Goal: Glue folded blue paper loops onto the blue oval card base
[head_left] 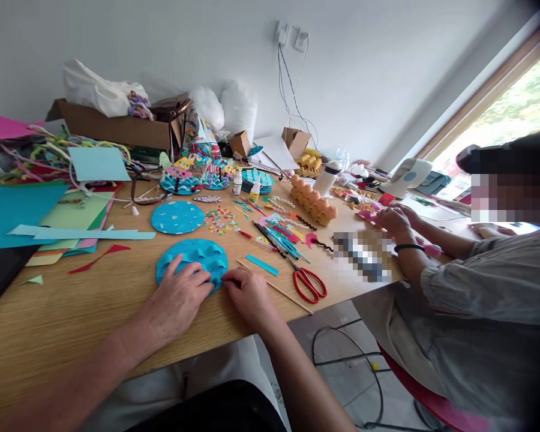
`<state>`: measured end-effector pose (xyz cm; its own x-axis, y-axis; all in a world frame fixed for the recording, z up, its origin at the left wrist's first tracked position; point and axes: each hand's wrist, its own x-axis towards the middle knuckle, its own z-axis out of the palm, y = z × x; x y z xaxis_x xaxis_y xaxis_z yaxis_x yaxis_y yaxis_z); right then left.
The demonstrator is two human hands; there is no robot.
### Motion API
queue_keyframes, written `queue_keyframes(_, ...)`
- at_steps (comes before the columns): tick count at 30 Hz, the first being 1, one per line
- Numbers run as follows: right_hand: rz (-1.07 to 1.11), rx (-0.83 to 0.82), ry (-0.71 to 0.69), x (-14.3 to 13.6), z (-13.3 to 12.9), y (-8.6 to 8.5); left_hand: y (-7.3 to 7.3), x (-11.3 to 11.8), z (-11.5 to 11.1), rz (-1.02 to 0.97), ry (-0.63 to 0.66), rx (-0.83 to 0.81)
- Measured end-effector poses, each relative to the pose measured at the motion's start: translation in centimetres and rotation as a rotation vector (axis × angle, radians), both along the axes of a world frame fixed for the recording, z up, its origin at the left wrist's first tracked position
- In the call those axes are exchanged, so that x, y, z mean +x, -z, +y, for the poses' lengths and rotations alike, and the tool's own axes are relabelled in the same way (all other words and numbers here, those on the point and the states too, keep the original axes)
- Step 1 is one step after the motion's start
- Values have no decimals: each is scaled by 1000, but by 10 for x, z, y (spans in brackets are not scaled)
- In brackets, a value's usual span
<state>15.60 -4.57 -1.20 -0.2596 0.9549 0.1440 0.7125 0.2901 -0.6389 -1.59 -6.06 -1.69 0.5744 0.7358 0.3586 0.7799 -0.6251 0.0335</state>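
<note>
A blue round disc (193,249) with curled, wave-like paper pieces lies near the table's front edge. My left hand (180,294) rests on its lower part, fingers spread over the curls. At the disc's lower right edge, my right hand (247,294) has thumb and index finger pinched together; what is between them is too small to make out. Just behind sits a flat blue disc (178,216) with pale specks. To the right are a blue paper strip (261,264), a thin wooden stick (288,294) and red-handled scissors (309,284).
Paper confetti (222,221), pens (270,240), glue bottles (254,191) and an egg carton (312,201) lie farther back. Coloured paper sheets (18,210) cover the left side. At the right, another person's hands (393,221) work over pink pieces.
</note>
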Motion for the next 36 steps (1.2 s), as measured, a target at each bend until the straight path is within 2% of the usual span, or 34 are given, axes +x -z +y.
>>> queue_keyframes(4,-84,-8,-15,-2,-1,-4,0,-1,-1,16,-2,-4)
queue_keyframes(9,-39,-43,7,0,2,-3,0,0,0,4,-14,2)
queue_keyframes(14,-97,1,-32,-2,1,-3,-1,0,0,15,-5,4)
queue_keyframes(26,-108,11,-18,-2,0,-3,-14,-16,4,-31,-14,8)
queue_keyframes(36,-114,16,-19,-2,-1,-4,-10,-6,7,-16,18,-59)
